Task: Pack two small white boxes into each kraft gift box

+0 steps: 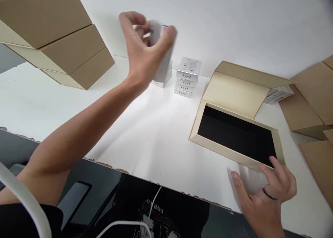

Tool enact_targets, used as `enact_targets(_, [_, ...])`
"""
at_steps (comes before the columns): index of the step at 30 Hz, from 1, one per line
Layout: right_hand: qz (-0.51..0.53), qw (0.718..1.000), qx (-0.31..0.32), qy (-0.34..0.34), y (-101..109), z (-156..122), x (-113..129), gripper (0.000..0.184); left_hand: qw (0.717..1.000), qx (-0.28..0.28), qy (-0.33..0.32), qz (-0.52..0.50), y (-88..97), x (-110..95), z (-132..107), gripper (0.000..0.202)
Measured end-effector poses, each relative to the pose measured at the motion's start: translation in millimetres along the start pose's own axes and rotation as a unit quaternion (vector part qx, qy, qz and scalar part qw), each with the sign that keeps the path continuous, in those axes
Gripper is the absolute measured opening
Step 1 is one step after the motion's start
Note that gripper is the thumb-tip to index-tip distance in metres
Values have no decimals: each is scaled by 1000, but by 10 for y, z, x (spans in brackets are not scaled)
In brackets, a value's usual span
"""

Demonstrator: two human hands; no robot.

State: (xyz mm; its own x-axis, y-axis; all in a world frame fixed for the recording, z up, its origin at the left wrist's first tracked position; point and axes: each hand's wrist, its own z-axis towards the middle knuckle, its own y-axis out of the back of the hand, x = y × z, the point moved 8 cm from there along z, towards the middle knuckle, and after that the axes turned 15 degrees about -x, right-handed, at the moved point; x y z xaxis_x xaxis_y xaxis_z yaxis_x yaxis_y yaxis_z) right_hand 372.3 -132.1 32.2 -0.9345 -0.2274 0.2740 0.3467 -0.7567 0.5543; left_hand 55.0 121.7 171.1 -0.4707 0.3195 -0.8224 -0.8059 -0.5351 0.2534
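My left hand is raised over the back of the table, its fingers and thumb closed on a small silver box, which is blurred. Behind and below it, partly hidden, more small silver boxes stand on the table. My right hand is at the near right corner of a large cream gift box. Its fingertips touch the rim while the thumb stretches away to the left. The gift box lies with its lid raised toward the back, showing a black lining inside.
A stack of small silver boxes stands beside the raised hand. Tan boxes are piled at the left. Brown cartons stand at the right, near more silver boxes. A white cable crosses the lower left.
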Motion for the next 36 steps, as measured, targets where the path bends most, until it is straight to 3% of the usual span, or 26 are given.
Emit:
enact_targets(2, [2, 1000, 4, -3, 0, -2, -5, 69, 990, 101, -49, -83, -194, -373, -274, 36])
enact_targets(4, [4, 1000, 6, -6, 5, -10, -17, 68, 957, 241, -114, -113, -457, -696, -661, 45])
enact_targets(6, [6, 1000, 9, -3, 9, -21, -26, 68, 903, 378, -187, -85, -732, -900, -1109, 51])
enact_targets(8, [7, 1000, 11, 4, 13, -27, -29, 68, 843, 467, -264, -39, -964, -989, -1494, 48])
enact_targets(10, [11, 1000, 10, 6, 16, -24, -32, 67, 797, 511, -322, -7, -1159, -997, -1739, 41])
enact_targets(12, [14, 1000, 9, 6, 17, -18, -30, 64, 758, 561, -332, 17, -1334, -922, -1872, 32])
enact_targets(14, [15, 1000, 11, 3, 13, -14, -26, 60, 725, 627, -280, 55, -1473, -752, -1929, 25])
enact_targets(17, [7, 1000, 18, -15, 7, -21, -41, 52, 697, 689, -160, 121, -1532, -467, -1948, 36])
enact_targets(19, [4, 1000, 22, -23, 8, -29, -49, 48, 711, 679, -148, 112, -1494, -428, -1947, 36])
enact_targets(21, [0, 999, 25, -21, 10, -33, -48, 46, 748, 632, -194, 60, -1408, -514, -1908, 33])
enact_targets(23, [-2, 999, 29, -17, 9, -30, -45, 43, 807, 542, -233, 27, -1273, -574, -1735, 31])
enact_targets(26, [-2, 999, 35, -19, 0, -21, -43, 40, 912, 338, -227, 47, -987, -454, -1155, 20])
enact_targets(28, [1, 999, 31, -25, 4, -12, -40, 38, 961, 178, -201, 71, -729, -248, -666, 18])
enact_targets(31, [4, 999, 23, -28, 9, -6, -29, 32, 983, 3, -121, 138, -385, 251, -62, 48])
enact_targets(33, [5, 999, 23, -27, 5, -9, -22, 29, 982, -40, -40, 181, -256, 639, 171, 67])
enact_targets(36, [6, 999, 23, -23, 3, -17, -20, 29, 975, -18, 109, 195, -223, 1155, 240, 80])
